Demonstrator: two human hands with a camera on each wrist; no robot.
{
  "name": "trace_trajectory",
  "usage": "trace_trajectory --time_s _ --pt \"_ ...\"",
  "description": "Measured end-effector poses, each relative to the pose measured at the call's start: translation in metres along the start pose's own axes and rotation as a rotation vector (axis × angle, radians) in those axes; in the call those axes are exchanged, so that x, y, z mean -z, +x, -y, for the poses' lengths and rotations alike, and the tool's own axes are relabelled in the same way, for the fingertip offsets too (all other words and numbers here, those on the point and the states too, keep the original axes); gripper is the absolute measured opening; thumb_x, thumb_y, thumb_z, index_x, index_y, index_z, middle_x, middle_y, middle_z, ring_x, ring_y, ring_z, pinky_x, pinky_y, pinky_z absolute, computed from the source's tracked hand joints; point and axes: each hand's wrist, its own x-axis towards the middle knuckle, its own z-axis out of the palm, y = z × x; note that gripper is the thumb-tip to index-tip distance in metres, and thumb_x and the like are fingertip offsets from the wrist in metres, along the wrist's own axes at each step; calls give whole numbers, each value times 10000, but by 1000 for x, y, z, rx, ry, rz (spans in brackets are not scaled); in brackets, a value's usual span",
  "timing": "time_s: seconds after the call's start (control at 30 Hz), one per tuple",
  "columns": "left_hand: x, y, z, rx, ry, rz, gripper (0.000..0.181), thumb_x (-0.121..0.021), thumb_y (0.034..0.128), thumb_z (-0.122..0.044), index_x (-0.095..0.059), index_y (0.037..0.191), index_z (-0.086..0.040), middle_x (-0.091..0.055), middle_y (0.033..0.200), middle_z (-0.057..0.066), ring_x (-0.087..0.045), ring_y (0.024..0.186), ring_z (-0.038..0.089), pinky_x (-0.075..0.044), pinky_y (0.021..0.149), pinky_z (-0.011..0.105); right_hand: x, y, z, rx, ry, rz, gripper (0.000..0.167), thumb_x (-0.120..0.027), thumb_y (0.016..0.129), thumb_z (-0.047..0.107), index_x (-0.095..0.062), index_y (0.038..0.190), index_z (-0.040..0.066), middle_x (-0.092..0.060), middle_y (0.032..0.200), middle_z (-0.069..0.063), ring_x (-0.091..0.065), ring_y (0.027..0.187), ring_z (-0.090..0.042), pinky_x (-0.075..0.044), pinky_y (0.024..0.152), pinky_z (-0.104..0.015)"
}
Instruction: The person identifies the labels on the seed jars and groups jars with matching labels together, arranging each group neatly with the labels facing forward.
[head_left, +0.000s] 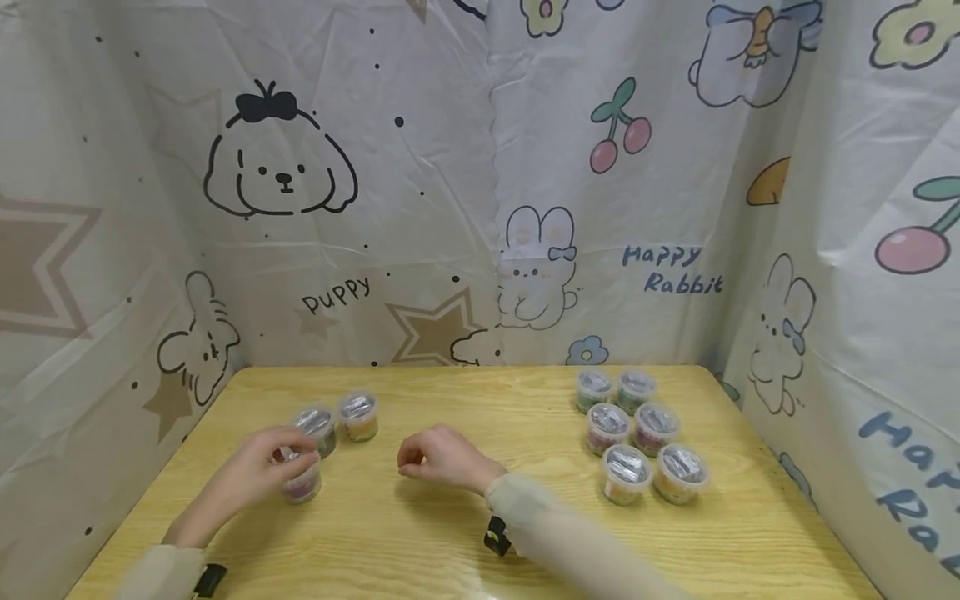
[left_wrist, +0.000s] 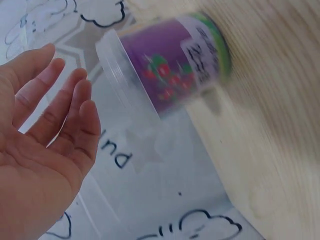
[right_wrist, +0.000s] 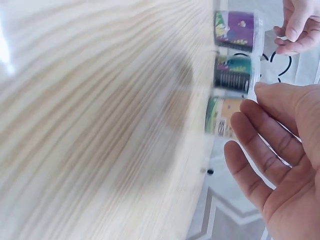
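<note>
Purple tub [left_wrist: 165, 72] on the yellow tabletop [head_left: 420, 550], close to the left hand [head_left: 258, 467].
The left hand has its fingers loose and a bit bent; it holds nothing and is just beside the tub's clear lid [left_wrist: 125, 75]. The right hand [head_left: 446, 457] is over the middle of the tabletop, fingers softly bent, with nothing in it. A green tub [head_left: 324, 435] stands just behind the purple one, and an orange tub [head_left: 360, 427] is beside the green one. Six more tubs [head_left: 626, 482] stand in pairs on the right side, near a white cloth [head_left: 420, 225] with a puppy picture.
</note>
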Motion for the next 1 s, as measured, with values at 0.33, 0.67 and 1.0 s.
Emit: trace_trajectory --time_s 0.33,0.67,1.0 --pt "8 -20 14 -4 112 -107 180 -820 795 -246 -758 936 -154 -701 1058 61 -590 888 78 -468 614 216 -12 44 37 82 -5 -39 75 -685 931 257 -733 914 202 -722 869 137 -560 740 122 -420 687 -34" --pt "6 -35 22 33 120 -107 301 -857 747 -299 -742 981 -148 -650 1147 126 -588 959 204 -481 631 219 -27 65 55 87 -22 -87 106 -689 931 241 -736 1015 198 -724 987 123 -602 799 68 -409 690 -21" --pt "7 -39 36 96 20 -40 334 -861 732 -286 -715 999 -149 -676 1145 132 -647 932 227 -564 667 235 -42 75 65 102 -97 -83 258 -694 925 284 -691 1172 208 -683 1212 92 -626 1041 22 -446 856 -54"
